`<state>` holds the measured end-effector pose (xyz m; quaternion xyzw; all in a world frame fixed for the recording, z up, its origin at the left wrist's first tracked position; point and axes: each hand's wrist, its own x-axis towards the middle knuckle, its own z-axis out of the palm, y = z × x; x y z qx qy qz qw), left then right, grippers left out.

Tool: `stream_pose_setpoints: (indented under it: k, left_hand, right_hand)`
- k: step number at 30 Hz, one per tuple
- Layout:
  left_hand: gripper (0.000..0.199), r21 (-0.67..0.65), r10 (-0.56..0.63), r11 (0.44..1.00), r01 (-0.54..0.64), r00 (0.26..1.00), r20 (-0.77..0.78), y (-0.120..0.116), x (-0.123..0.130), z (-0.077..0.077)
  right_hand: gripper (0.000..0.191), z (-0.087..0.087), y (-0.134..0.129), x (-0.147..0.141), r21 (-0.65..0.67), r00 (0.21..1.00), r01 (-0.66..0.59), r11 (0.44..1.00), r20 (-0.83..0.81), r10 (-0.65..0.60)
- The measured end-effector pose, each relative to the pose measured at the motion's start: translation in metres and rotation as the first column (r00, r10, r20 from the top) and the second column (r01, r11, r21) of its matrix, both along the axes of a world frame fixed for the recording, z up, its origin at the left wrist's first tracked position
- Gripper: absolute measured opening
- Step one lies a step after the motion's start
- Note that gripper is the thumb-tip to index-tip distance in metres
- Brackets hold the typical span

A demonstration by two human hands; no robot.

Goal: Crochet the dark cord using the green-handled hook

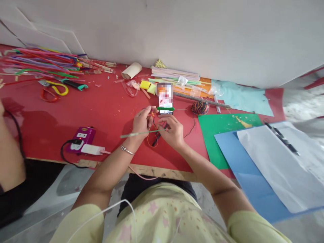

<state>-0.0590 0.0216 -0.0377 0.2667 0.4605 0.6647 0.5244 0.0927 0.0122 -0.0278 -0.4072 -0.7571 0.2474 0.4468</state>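
My left hand (142, 122) is closed, its fingertips pinching the thin metal end of a green-handled crochet hook (166, 109). Multicoloured yarn (153, 116) hangs by these fingers and loops down between my hands. My right hand (172, 129) is closed in a pinch on a thin green stick (141, 133), which points left across my left wrist. Just beyond both hands a lit phone (165, 94) shows a blurred picture; the hook crosses in front of its lower part. To the right of the phone lies a ball of multicoloured yarn (199, 107), with a strand trailing toward me.
Left are scissors (53, 91), a bundle of coloured pipe cleaners (48, 62) and a purple power socket (83, 135). A cardboard tube (131, 71) and a wooden stick (202, 99) lie at the back. On the right sits a blue folder (243, 162). Another person's arm (11, 148) shows at far left.
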Motion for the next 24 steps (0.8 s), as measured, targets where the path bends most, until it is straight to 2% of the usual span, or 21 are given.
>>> stream_pose_setpoints:
  k: [4,7,8,10,13,15,20,24]
  left_hand:
    - [0.026,-0.01,0.036,0.999,-0.035,0.999,0.017,-0.002,-0.003,0.002]
    - [0.027,0.02,0.03,0.999,-0.031,0.999,0.023,-0.002,-0.01,0.006]
    - [0.028,0.019,0.022,1.0,-0.022,0.999,0.029,-0.002,-0.012,0.007]
    - [0.031,0.005,0.001,1.0,-0.001,0.999,0.04,-0.003,-0.014,0.01]
    - [0.033,-0.013,-0.033,0.999,0.034,0.997,0.064,-0.008,-0.014,0.016]
    - [0.032,-0.016,-0.063,0.998,0.064,0.996,0.058,-0.012,-0.01,0.019]
    - [0.036,0.03,-0.128,0.991,0.128,0.992,0.009,-0.021,0.0,0.023]
    - [0.034,0.031,-0.105,0.994,0.105,0.994,0.014,-0.017,-0.001,0.018]
  right_hand:
    - [0.011,-0.001,0.006,-0.023,-0.164,0.995,0.088,0.983,0.052,-0.081]
    - [0.018,-0.003,0.012,-0.03,-0.342,0.995,0.1,0.934,0.023,-0.098]
    - [0.021,-0.004,0.013,-0.031,-0.403,0.996,0.056,0.914,-0.037,-0.077]
    - [0.027,-0.006,0.014,-0.032,-0.498,0.971,-0.109,0.86,-0.239,-0.015]
    - [0.039,-0.009,0.013,-0.032,-0.541,0.85,-0.353,0.763,-0.527,0.02]
    - [0.046,-0.011,0.011,-0.032,-0.55,0.798,-0.404,0.731,-0.602,-0.012]
    - [0.051,-0.018,0.013,-0.031,-0.576,0.74,-0.372,0.728,-0.658,-0.142]
    - [0.045,-0.02,0.014,-0.026,-0.581,0.748,-0.316,0.75,-0.639,-0.18]
